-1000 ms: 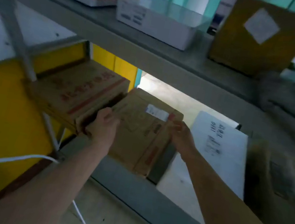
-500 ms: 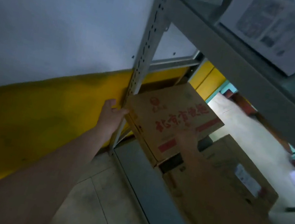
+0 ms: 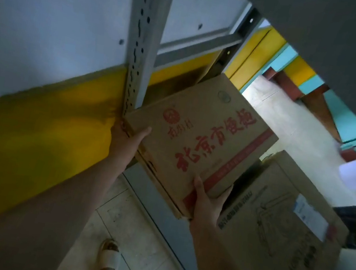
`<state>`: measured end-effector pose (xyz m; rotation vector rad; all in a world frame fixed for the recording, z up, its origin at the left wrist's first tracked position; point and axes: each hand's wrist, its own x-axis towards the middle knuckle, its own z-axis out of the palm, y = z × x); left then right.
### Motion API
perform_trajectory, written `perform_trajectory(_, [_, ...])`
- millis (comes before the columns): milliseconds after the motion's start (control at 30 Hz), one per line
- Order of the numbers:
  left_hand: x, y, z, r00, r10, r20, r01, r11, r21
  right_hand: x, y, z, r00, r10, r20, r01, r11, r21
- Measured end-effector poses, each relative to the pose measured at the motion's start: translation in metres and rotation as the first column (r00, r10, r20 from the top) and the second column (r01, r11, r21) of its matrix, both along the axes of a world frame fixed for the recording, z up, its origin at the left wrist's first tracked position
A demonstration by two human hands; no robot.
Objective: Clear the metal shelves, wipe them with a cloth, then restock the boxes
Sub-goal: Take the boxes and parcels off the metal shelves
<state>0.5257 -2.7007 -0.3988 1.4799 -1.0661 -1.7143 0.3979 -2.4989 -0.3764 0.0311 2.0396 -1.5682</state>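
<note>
red-lettered box (image 3: 207,140), lettering running away rightward, has left hand (image 3: 127,140) and right hand (image 3: 206,202) clamped on near corners.

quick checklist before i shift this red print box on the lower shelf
1. Left hand grip on the red-print box: thumb on top at the near left corner. Ok.
2. Right hand grip: thumb on top, fingers round the near right corner. Ok.
3. Clearance from the upright post: the box corner sits right at it. Cannot tell.
4. Gap to the plain box on the right: a dark gap shows. Ok.
5. Sandalled foot on the floor below: probably not ok if the box slips.
</note>
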Motion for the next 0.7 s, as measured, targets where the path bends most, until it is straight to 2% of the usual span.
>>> perform_trajectory(100, [0.007,-0.004,0.015,0.995,-0.092,0.041,0.092,0.996,-0.01,0.002,-0.002,0.011,0.999,0.014,0.032,-0.013,1.0,-0.009])
perform_trajectory(200, [0.015,-0.003,0.046,0.987,-0.16,0.005,0.16,0.985,-0.071,0.007,0.005,0.037,0.998,0.026,0.051,-0.023,0.998,-0.064])
perform_trajectory(367, [0.063,0.025,0.114,0.981,-0.145,-0.126,0.114,0.968,-0.225,0.044,0.034,0.115,0.997,0.004,-0.073,-0.018,0.981,-0.192])
perform_trajectory(500, [0.116,0.072,0.172,0.952,-0.251,-0.175,0.164,0.903,-0.398,0.108,0.098,0.165,0.989,-0.091,-0.119,0.044,0.934,-0.355])
perform_trajectory(600, [0.146,0.111,0.188,0.941,-0.305,-0.146,0.23,0.894,-0.386,0.154,0.15,0.179,0.986,-0.144,-0.087,0.101,0.92,-0.378])
perform_trajectory(700, [0.161,0.167,0.2,0.909,-0.407,-0.089,0.351,0.863,-0.363,0.189,0.216,0.189,0.971,-0.238,-0.033,0.214,0.919,-0.331])
